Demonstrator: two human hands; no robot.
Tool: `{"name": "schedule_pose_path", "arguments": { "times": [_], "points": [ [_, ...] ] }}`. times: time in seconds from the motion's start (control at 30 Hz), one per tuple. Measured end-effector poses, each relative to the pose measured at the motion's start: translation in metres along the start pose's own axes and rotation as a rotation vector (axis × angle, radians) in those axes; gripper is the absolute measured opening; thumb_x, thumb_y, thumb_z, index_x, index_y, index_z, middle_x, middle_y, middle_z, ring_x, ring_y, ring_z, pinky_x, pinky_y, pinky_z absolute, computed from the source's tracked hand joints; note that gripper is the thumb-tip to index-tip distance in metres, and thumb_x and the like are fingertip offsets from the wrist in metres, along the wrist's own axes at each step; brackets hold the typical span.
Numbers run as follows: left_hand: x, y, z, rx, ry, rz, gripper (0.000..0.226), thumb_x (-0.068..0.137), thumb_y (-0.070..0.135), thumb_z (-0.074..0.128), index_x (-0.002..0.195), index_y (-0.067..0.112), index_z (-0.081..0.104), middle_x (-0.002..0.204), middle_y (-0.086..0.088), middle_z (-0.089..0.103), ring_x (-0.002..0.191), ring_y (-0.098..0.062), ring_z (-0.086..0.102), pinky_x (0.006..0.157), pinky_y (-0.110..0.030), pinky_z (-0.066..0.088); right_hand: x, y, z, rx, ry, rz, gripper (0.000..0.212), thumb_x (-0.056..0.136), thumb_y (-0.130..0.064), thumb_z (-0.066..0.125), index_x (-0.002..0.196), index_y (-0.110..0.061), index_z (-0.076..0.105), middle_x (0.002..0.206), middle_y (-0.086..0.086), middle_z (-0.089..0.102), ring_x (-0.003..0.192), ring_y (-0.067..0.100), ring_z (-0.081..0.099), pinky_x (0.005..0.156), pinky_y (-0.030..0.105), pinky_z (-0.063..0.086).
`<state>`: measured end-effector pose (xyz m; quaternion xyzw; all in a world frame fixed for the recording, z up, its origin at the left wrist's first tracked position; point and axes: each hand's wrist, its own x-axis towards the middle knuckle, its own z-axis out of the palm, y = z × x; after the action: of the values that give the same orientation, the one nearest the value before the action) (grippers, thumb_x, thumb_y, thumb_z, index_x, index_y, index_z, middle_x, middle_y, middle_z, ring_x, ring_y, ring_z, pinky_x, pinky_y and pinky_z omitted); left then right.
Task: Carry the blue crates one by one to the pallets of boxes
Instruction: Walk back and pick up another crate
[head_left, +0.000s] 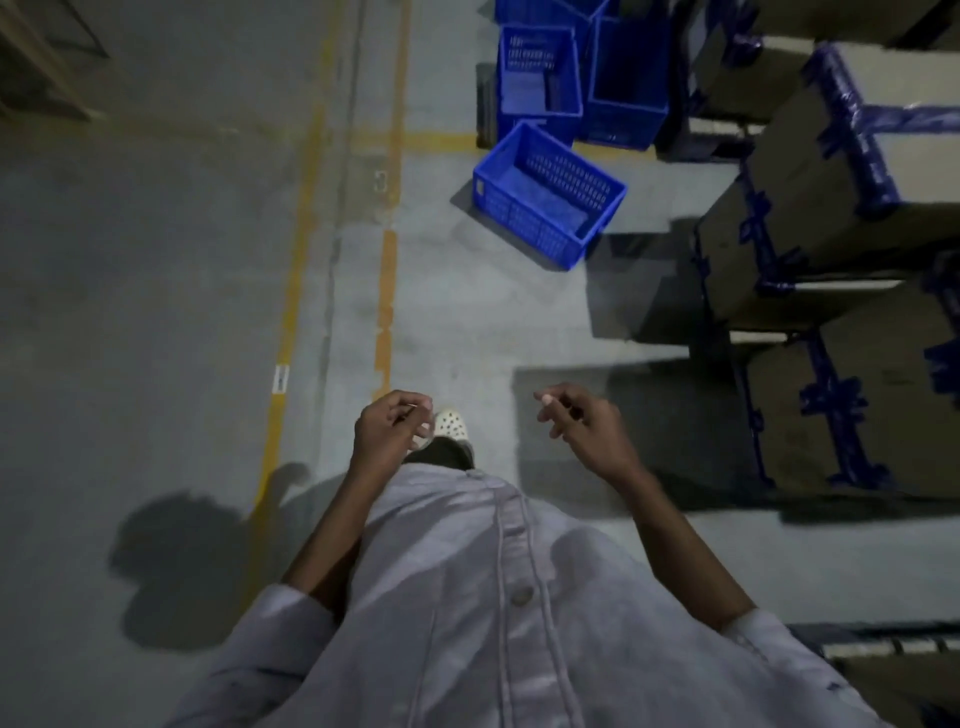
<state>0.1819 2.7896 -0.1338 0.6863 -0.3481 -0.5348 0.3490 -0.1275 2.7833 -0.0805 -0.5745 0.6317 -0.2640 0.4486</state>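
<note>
A blue crate (545, 195) stands skewed on the grey floor ahead, empty. Behind it are two more blue crates, one (537, 73) on the left and one (626, 78) on the right, with another partly visible at the top edge. Cardboard boxes bound in blue tape (831, 171) are stacked on pallets along the right. My left hand (389, 423) and my right hand (582, 421) hang in front of my body with loosely curled fingers, holding nothing, well short of the nearest crate.
Yellow floor lines (291, 312) run along the aisle on the left, with a cross line toward the crates. A wooden frame (36, 57) sits at the top left. My light shoe (449, 423) shows between my hands. Open floor lies ahead and to the left.
</note>
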Motion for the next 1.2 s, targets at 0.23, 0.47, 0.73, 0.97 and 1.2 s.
{"name": "schedule_pose_path", "arguments": {
  "times": [0.23, 0.47, 0.73, 0.97, 1.2],
  "points": [
    [0.171, 0.136, 0.011, 0.060, -0.148, 0.062, 0.004, 0.108, 0.017, 0.078, 0.109, 0.016, 0.082, 0.095, -0.009, 0.086, 0.077, -0.021, 0.074, 0.068, -0.033, 0.053, 0.144, -0.072, -0.038, 0.044, 0.095, 0.042, 0.019, 0.114, -0.034, 0.063, 0.123, -0.027, 0.078, 0.096, -0.007, 0.080, 0.078, 0.016, 0.075, 0.073, 0.025, 0.059],
    [0.317, 0.204, 0.057, 0.111, -0.187, 0.045, 0.005, 0.108, 0.017, 0.077, 0.108, 0.014, 0.081, 0.093, -0.008, 0.086, 0.075, -0.020, 0.075, 0.069, -0.033, 0.054, 0.298, -0.063, -0.071, 0.025, 0.147, 0.120, 0.020, 0.113, -0.040, 0.063, 0.121, -0.030, 0.078, 0.094, -0.011, 0.081, 0.077, 0.012, 0.076, 0.075, 0.030, 0.061],
    [0.463, 0.306, 0.112, 0.163, -0.256, 0.021, 0.004, 0.105, 0.017, 0.078, 0.105, 0.019, 0.082, 0.093, -0.006, 0.086, 0.074, -0.019, 0.076, 0.067, -0.034, 0.052, 0.498, -0.056, -0.145, 0.201, 0.246, 0.196, 0.019, 0.112, -0.033, 0.067, 0.117, -0.020, 0.079, 0.093, 0.001, 0.082, 0.070, 0.012, 0.072, 0.068, 0.025, 0.054],
    [0.592, 0.409, 0.171, 0.153, -0.289, 0.036, 0.002, 0.107, 0.013, 0.078, 0.105, 0.012, 0.080, 0.091, -0.011, 0.085, 0.068, -0.018, 0.072, 0.061, -0.031, 0.052, 0.630, -0.085, -0.186, 0.432, 0.472, 0.295, 0.024, 0.109, -0.038, 0.072, 0.118, -0.017, 0.078, 0.099, 0.012, 0.081, 0.071, 0.011, 0.071, 0.062, 0.021, 0.054],
    [0.700, 0.465, 0.235, 0.282, -0.513, 0.000, 0.009, 0.109, 0.016, 0.077, 0.108, 0.008, 0.080, 0.091, -0.016, 0.083, 0.070, -0.016, 0.071, 0.058, -0.025, 0.054, 0.686, -0.073, -0.176, 0.461, 0.646, 0.444, 0.028, 0.102, -0.063, 0.067, 0.112, -0.039, 0.077, 0.105, -0.005, 0.080, 0.086, 0.011, 0.073, 0.082, 0.038, 0.059]
  ]
}}
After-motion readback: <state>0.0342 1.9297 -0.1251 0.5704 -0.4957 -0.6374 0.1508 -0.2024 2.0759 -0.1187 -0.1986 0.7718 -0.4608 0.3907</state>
